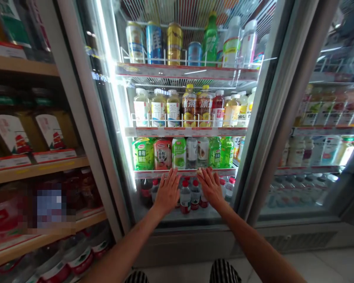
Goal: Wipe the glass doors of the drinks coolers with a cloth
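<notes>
Both my arms reach forward into an upright drinks fridge. My left hand (167, 192) is spread palm down at the front rail (188, 172) of the third shelf, below the green and pink drinks. My right hand (211, 188) lies the same way further right, fingers stretched along that rail. By its thumb is a small pale patch I cannot make out. Just behind the fingertips stand a green carton-like bottle (179, 152), a pink bottle (162, 154) and bright green bottles (226, 152). Small red-capped bottles (185, 197) show between and below my hands.
Higher shelves hold tea bottles (166, 108) and cans (153, 41) behind wire guards. A metal door frame (283, 98) borders the right side, with another fridge section beyond. On the left, wooden shelves (44, 169) carry large bottles. My striped-clad knees (224, 271) are below.
</notes>
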`<state>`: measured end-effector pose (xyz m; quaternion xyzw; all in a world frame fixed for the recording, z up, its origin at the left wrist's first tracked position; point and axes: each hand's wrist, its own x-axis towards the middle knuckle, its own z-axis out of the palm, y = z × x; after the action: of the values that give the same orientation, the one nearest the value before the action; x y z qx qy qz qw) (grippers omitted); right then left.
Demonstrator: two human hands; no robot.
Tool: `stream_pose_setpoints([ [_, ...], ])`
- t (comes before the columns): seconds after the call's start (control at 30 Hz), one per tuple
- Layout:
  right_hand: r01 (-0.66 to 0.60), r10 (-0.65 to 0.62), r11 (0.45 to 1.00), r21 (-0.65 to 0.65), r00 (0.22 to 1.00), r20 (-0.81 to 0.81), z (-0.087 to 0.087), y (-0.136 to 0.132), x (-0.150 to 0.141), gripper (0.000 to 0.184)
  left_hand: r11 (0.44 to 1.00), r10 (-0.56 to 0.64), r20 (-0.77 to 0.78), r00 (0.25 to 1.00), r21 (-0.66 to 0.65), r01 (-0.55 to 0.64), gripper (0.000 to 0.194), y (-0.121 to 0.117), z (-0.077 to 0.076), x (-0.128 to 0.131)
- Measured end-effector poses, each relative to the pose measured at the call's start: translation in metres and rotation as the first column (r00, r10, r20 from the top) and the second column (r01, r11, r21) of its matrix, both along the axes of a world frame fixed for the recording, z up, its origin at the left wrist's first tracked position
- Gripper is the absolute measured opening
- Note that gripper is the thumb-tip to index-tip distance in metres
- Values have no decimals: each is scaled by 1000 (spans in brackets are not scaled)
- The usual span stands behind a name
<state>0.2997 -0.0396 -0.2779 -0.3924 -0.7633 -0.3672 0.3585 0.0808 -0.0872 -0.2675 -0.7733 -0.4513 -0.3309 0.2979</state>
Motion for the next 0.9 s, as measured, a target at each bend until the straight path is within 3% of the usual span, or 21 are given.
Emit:
stream_pose_setpoints([
  [0.07, 10, -10, 1000, 5, 1000, -21, 6, 1, 7, 50, 1000, -13, -10, 1000, 11, 13, 57, 2, 3, 6],
  [0.23, 126, -90, 984, 124, 961, -263, 59, 14, 13, 52, 998, -46, -15, 999, 31, 46, 55, 9, 16, 29],
  [0.3, 134, -96, 981, 141, 964, -248, 57, 14, 16, 52, 997, -59, -25, 998, 40, 60, 56, 11, 19, 37],
  [0.43, 93, -80, 989, 112, 991, -111, 21, 7, 29, 52, 994, -79, -51, 996, 69, 82, 54, 14, 24, 48],
  [0.5, 89, -80, 991, 96, 993, -88, 22, 7, 38, 52, 993, -85, -56, 995, 78, 89, 54, 16, 28, 52],
  [0.63, 160, -122, 977, 143, 962, -246, 68, 18, 52, 53, 992, -89, -56, 994, 86, 94, 55, 20, 37, 61],
  [0.7, 178, -118, 970, 168, 941, -317, 78, 21, 56, 53, 992, -92, -63, 994, 85, 97, 54, 22, 37, 64],
  [0.77, 173, -107, 970, 172, 935, -337, 65, 19, 60, 54, 992, -93, -68, 993, 85, 98, 54, 23, 35, 65],
  [0.9, 163, -124, 978, 132, 956, -265, 23, 14, 77, 55, 989, -99, -74, 992, 105, 106, 54, 25, 31, 62],
])
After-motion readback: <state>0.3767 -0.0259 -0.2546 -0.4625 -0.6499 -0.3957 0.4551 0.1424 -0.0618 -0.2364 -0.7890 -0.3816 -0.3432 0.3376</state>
